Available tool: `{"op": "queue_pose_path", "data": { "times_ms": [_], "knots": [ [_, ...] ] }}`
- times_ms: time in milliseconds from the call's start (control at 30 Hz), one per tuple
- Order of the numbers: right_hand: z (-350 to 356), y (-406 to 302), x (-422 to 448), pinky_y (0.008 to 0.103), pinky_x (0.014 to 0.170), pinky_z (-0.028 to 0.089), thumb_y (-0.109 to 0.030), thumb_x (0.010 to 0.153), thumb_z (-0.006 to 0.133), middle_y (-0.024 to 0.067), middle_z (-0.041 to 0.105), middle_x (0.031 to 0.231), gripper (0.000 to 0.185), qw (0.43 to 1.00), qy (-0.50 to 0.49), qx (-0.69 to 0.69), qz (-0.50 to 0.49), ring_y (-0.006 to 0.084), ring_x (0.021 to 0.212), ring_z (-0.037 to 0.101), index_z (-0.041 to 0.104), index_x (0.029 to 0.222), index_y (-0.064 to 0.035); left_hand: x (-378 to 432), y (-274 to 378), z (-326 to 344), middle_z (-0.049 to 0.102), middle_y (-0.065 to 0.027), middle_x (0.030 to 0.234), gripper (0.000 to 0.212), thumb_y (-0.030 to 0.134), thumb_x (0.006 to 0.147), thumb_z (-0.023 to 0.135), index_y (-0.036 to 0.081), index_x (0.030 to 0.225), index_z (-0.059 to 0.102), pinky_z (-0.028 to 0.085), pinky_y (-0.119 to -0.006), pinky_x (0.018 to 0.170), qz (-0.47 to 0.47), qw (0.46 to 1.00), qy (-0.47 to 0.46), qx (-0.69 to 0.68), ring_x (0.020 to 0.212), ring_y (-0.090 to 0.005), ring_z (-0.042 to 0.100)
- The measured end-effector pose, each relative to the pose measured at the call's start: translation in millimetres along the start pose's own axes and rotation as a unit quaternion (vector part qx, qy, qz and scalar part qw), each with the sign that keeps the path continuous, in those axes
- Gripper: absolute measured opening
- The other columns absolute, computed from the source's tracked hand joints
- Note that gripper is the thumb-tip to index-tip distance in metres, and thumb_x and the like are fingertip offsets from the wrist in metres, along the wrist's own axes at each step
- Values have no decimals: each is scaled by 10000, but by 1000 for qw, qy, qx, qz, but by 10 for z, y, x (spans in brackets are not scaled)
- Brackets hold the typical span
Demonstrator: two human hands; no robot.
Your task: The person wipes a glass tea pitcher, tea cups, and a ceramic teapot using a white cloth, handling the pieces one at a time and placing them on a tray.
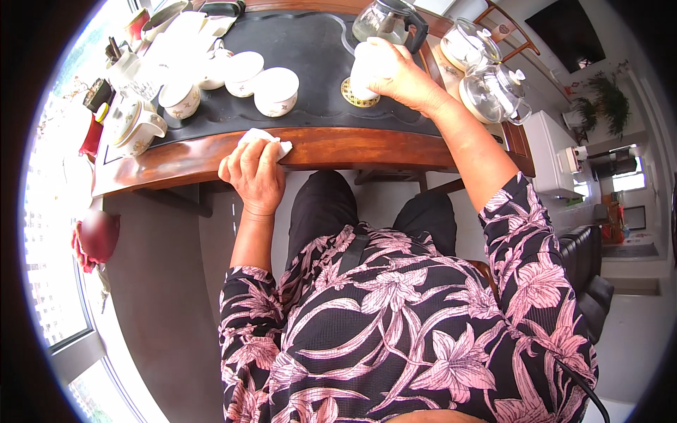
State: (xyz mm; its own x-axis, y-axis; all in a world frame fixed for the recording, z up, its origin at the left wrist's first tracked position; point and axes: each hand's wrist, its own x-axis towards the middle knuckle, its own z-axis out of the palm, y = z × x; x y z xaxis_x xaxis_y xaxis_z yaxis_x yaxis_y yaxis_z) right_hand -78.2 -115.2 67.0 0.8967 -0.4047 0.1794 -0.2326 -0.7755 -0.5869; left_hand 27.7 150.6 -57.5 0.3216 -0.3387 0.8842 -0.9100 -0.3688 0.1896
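Observation:
My right hand [399,74] grips a white cup [365,74] from its right side. The cup's base is at a round yellow lattice coaster [353,95]; whether it touches is hard to tell. At the wooden front edge [365,147] of the tea table, my left hand [255,172] holds a crumpled white cloth or tissue [256,136]. Beyond that hand stand a white lidded cup [276,92] with a floral pattern, another white cup [244,74] and a smaller patterned cup [180,100]. A patterned teapot [136,129] sits at the table's left corner.
A dark tea tray [312,47] covers much of the tabletop. Behind the white cup stands a glass pot with a black handle [383,24]. Two glass teapots [470,45] stand to the right. Bright window glare washes out the left side, near a red container [92,132].

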Motion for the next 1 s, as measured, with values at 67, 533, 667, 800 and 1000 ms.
{"op": "queue_pose_path", "data": {
  "times_ms": [67,533,667,800,1000],
  "knots": [
    [-28,-51,0,382,1057,343,-332,732,735,217,327,1416,819,999,-32,23,-1,325,1286,383,334,1391,-56,-16,-20,1,596,29,1008,194,107,789,572,190,956,626,297,-362,906,3,1000,2,4,1015,-189,518],
    [-213,28,73,354,1018,377,-287,744,748,178,441,1331,736,994,-64,84,30,237,1235,449,405,1342,-28,12,18,23,590,29,1010,201,110,777,565,194,947,632,302,-377,907,6,1000,6,-3,1015,-199,514],
    [-96,-197,80,393,1051,354,-349,751,738,173,366,1397,738,993,51,-84,-71,300,1282,411,418,1353,-65,0,-5,-51,593,26,999,222,84,756,556,185,939,632,300,-370,907,1,1000,0,-2,1007,-196,516],
    [162,-638,111,395,982,406,-206,804,626,154,517,1231,425,956,121,-96,-252,320,1153,495,550,1184,-31,-10,1,-54,594,24,995,194,101,778,562,185,938,632,306,-370,903,2,1000,0,0,999,-199,524],
    [840,-794,364,398,862,487,-120,777,593,142,567,1152,291,952,79,-157,-251,303,1023,577,608,1062,-62,-18,-8,45,601,7,1001,160,124,835,563,177,961,646,327,-377,898,15,1000,2,14,1016,-212,540]
  ]
}}
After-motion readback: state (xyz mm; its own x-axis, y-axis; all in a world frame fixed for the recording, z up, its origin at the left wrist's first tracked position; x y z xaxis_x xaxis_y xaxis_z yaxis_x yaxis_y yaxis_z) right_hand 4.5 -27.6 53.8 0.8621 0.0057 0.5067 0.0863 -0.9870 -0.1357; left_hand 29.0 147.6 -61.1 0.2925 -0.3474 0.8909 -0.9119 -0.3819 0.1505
